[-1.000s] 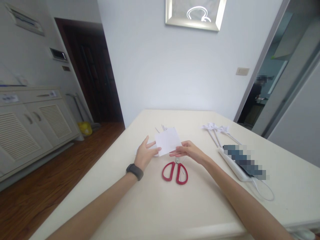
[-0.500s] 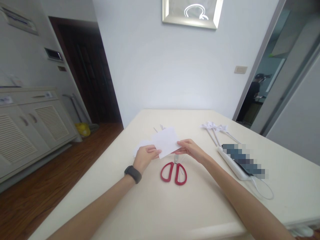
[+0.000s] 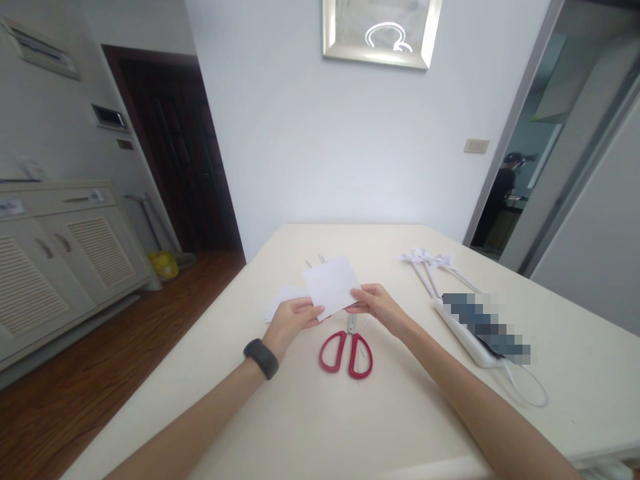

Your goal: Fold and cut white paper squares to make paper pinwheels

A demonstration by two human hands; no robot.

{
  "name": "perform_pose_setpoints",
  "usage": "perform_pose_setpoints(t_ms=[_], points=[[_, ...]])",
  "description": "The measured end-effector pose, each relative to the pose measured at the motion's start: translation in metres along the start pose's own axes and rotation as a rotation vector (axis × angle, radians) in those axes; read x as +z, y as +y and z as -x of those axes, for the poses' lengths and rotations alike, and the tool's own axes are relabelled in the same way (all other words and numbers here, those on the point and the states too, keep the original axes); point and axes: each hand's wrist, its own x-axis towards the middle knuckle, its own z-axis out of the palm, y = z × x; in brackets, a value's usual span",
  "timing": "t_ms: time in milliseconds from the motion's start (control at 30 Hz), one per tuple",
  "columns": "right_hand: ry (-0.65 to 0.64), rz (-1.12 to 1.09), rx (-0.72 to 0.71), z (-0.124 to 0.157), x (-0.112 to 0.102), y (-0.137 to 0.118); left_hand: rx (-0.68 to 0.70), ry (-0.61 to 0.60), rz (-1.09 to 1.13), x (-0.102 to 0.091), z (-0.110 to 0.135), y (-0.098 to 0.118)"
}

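Observation:
A white sheet of paper (image 3: 333, 283) is held up over the table between both hands. My left hand (image 3: 295, 320) pinches its lower left corner, thumb on top. At the right edge, my right hand (image 3: 376, 305) grips the paper between thumb and fingers. Red-handled scissors (image 3: 345, 353) lie on the table just below the paper, their blade tips hidden behind it. More white paper (image 3: 283, 299) lies to the left, partly covered by my left hand. A few thin sticks (image 3: 321, 258) poke out behind the held sheet.
White paper flowers on stems (image 3: 427, 259) lie to the right on the cream table (image 3: 280, 420). Near them is a long white object (image 3: 463, 337) with a cable and a blurred-out item on top. A person (image 3: 500, 193) stands in the far doorway.
The view has tipped up slightly, so everything sits a little lower. Both hands keep their hold on the paper, which has turned slightly at most.

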Motion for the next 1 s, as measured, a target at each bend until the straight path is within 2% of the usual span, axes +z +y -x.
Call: perform_pose_setpoints(t_ms=[267, 433, 633, 767, 867, 1000], points=[[-0.036, -0.012, -0.12, 0.001, 0.002, -0.001, 0.007, 0.03, 0.015, 0.001, 0.004, 0.007], [-0.028, 0.015, -0.214, 0.001, 0.003, -0.002, -0.025, -0.033, 0.02, 0.004, 0.006, 0.006], [0.035, 0.12, -0.224, 0.001, 0.003, 0.003, -0.099, -0.084, 0.007, 0.008, 0.007, 0.004], [0.048, 0.196, -0.267, 0.001, 0.005, 0.002, -0.081, -0.106, 0.044, 0.009, 0.01, 0.004], [0.066, 0.28, -0.326, 0.003, 0.007, -0.001, -0.077, -0.113, 0.099, 0.009, 0.011, 0.005], [0.063, 0.517, -0.453, 0.007, 0.011, -0.004, -0.065, -0.165, 0.124, 0.012, 0.013, 0.008]])
